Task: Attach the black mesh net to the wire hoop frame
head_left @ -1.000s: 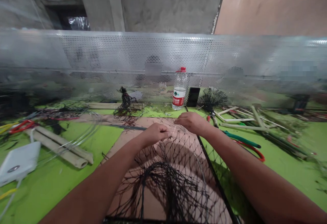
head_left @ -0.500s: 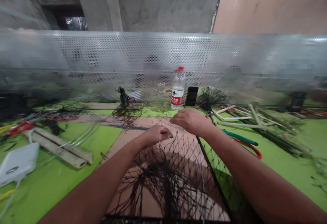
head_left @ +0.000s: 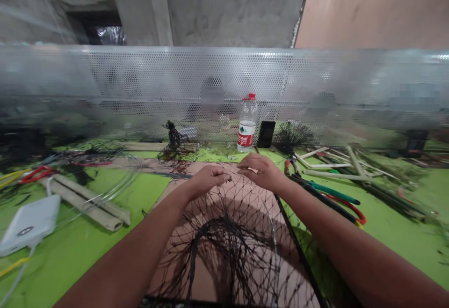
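Note:
Black knotted netting (head_left: 228,256) spreads over a tan board (head_left: 242,200) below my hands, bunched into a darker mass at its middle. A straight black rod (head_left: 301,256) runs along its right side. My left hand (head_left: 208,181) is closed on the top strands of the netting. My right hand (head_left: 261,172) pinches the strands a little further right, with a thin pale strip showing at its fingertips. What the fingers hold exactly is partly hidden.
A green mat holds a water bottle (head_left: 247,123), a phone (head_left: 265,134), red-handled pliers (head_left: 291,167), green-handled pliers (head_left: 333,198), a white power bank (head_left: 30,223), bamboo strips (head_left: 84,202) and black net tangles (head_left: 173,142). Perforated metal sheeting (head_left: 224,78) stands behind.
My left hand has shifted slightly left, and my right hand has lowered a little onto the netting. The whole view has tilted slightly.

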The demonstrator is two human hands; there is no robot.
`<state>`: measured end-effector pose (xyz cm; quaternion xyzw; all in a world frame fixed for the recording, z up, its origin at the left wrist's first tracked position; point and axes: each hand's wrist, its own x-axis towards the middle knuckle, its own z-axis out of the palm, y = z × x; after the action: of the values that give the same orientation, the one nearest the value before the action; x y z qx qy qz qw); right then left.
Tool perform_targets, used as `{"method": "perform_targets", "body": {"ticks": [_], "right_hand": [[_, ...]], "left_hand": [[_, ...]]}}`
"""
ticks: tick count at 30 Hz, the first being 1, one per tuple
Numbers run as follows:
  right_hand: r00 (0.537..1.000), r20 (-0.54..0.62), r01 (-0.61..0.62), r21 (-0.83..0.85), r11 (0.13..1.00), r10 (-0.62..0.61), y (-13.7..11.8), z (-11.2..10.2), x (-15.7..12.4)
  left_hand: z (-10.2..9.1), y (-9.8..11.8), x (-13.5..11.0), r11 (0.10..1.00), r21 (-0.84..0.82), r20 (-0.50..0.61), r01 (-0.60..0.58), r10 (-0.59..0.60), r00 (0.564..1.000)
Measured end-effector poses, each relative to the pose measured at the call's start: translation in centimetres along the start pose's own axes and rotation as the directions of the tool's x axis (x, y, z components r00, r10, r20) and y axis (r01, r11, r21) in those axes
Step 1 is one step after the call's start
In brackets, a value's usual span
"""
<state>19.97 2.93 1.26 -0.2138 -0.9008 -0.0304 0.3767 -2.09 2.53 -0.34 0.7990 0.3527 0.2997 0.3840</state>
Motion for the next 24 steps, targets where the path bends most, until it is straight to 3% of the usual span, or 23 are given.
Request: {"method": "perform_targets", "body": {"ticks": [7,13,19,24], "right_hand": [[0.999,-0.009,0.041,0.159,0.986,-0.040,0.7,2.2,-0.2],[0.998,-0.016,0.054,0.131,0.990,-0.053,0.6,2.3,-0.4],[0.996,-0.016,0.086,0.139,0.987,-0.085,0.9,2.5,-0.4],[0.996,0.001,0.087,0.159,0.983,-0.089,1.0,2.6,-0.5]], "left_hand": [[0.2,0.6,-0.2,1.000,-0.023,0.058,0.007,-0.005,0.998],[0.2,0.4,-0.1,0.999,-0.038,0.030,0.010,-0.009,1.000],[0.2,0.3,-0.1,0.997,-0.073,0.099,-0.002,0.009,0.995],[0.4,0.2,0.1,1.000,0.030,0.050,0.001,-0.003,0.999]]}}
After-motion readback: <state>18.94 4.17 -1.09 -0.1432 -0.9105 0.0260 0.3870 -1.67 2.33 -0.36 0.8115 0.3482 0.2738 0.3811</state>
